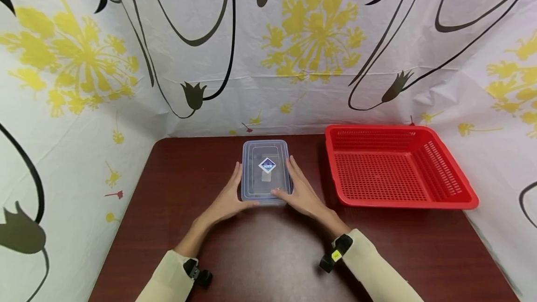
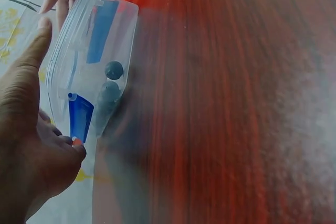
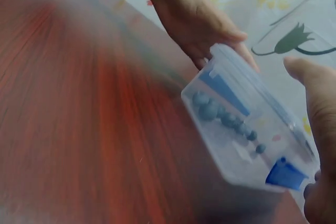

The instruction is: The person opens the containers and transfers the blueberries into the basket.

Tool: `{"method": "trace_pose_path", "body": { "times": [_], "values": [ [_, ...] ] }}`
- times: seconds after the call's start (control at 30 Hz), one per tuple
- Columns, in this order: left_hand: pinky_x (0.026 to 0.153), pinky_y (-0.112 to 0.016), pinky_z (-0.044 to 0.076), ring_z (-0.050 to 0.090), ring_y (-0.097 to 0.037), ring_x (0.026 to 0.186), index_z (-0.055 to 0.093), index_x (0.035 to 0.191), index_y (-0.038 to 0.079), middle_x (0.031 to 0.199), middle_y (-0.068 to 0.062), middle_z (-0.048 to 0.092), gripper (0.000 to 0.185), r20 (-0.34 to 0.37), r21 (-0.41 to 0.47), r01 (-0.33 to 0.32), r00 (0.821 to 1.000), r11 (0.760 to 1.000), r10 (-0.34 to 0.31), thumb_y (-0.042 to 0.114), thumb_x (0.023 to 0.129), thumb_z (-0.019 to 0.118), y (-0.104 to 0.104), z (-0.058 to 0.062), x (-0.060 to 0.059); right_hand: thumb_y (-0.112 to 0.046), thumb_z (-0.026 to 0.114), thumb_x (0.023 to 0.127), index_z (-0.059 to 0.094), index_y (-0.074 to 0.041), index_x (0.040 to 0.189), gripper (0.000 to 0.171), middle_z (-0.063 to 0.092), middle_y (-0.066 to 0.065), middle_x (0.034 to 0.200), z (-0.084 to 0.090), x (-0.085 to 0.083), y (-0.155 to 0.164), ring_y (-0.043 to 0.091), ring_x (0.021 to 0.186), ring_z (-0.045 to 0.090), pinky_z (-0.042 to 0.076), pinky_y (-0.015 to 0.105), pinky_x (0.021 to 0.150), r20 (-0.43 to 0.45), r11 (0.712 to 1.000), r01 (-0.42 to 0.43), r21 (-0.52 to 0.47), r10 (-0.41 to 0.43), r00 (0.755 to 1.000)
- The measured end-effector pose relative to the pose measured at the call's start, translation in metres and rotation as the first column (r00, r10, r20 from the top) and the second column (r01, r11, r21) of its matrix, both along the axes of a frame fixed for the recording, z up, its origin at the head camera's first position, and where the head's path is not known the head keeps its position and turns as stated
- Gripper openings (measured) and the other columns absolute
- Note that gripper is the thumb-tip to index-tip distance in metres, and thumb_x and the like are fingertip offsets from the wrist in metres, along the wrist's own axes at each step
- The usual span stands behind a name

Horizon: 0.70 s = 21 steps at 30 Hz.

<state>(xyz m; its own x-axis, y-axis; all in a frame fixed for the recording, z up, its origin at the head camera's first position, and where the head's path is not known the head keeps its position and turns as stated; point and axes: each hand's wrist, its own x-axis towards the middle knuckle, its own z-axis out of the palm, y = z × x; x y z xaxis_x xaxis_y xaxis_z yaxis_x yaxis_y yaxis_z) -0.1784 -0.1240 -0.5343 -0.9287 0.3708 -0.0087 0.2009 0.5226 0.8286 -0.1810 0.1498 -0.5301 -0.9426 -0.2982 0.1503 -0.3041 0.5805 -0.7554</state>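
Your left hand (image 1: 226, 199) and right hand (image 1: 303, 194) flank a clear lidded box (image 1: 266, 171) that sits on the bench (image 1: 268, 255) near its middle, just left of a red basket (image 1: 394, 167). Each hand lies against one long side of the box with fingers mostly straight, thumbs at the near corners, your right thumb resting over the lid edge. Through the box wall the wrist views show dark round beads (image 3: 210, 109) and blue pieces (image 2: 80, 116) inside, with a blue diamond label (image 1: 267, 165) on the lid.
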Motion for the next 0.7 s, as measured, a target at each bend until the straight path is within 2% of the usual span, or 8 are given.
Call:
{"method": "trace_pose_path", "body": {
  "times": [0.17,0.3,0.47,0.7],
  "values": [
    [0.129,-0.059,0.017,0.002,-0.03,0.164,0.001,0.172,0.015,0.179,-0.014,-0.004,0.135,-0.012,0.008,0.03,0.999,1.0,-0.03,0.035,0.078,0.097,-0.003,-0.004,0.002,-0.04,0.091,0.082,0.019,0.0,0.168,0.119,0.013,0.024,0.176,-0.008,0.003,0.009,0.039,0.16,0.022,0.029,0.058,0.126,-0.054,0.998,-0.069,-0.004,0.069,0.996],
    [0.13,-0.058,0.017,0.004,-0.029,0.164,0.0,0.171,0.014,0.179,-0.014,-0.002,0.135,-0.023,0.011,0.037,0.999,0.999,-0.037,0.032,0.079,0.097,-0.004,-0.006,0.003,-0.035,0.097,0.076,0.023,0.004,0.166,0.123,0.015,0.026,0.174,-0.012,0.003,0.013,0.042,0.158,0.027,0.033,0.059,0.123,-0.115,0.995,-0.104,-0.007,0.102,0.988],
    [0.13,-0.054,0.019,0.009,-0.027,0.163,0.003,0.171,0.011,0.178,-0.015,0.002,0.13,-0.032,0.015,0.04,0.999,0.999,-0.039,0.032,0.082,0.095,-0.004,-0.004,0.004,-0.029,0.1,0.072,0.03,0.008,0.162,0.12,0.022,0.027,0.172,-0.018,0.002,0.015,0.042,0.152,0.038,0.039,0.056,0.119,-0.198,0.994,-0.107,-0.013,0.103,0.975],
    [0.129,-0.052,0.022,0.015,-0.027,0.162,0.007,0.17,0.008,0.178,-0.015,0.006,0.124,-0.062,-0.002,0.022,0.998,1.0,-0.022,0.031,0.083,0.093,-0.002,-0.003,0.006,-0.03,0.103,0.067,0.041,0.011,0.156,0.116,0.032,0.025,0.169,-0.017,0.0,0.017,0.039,0.147,0.046,0.045,0.054,0.114,-0.249,0.994,-0.107,-0.014,0.101,0.963]
  ]
}}
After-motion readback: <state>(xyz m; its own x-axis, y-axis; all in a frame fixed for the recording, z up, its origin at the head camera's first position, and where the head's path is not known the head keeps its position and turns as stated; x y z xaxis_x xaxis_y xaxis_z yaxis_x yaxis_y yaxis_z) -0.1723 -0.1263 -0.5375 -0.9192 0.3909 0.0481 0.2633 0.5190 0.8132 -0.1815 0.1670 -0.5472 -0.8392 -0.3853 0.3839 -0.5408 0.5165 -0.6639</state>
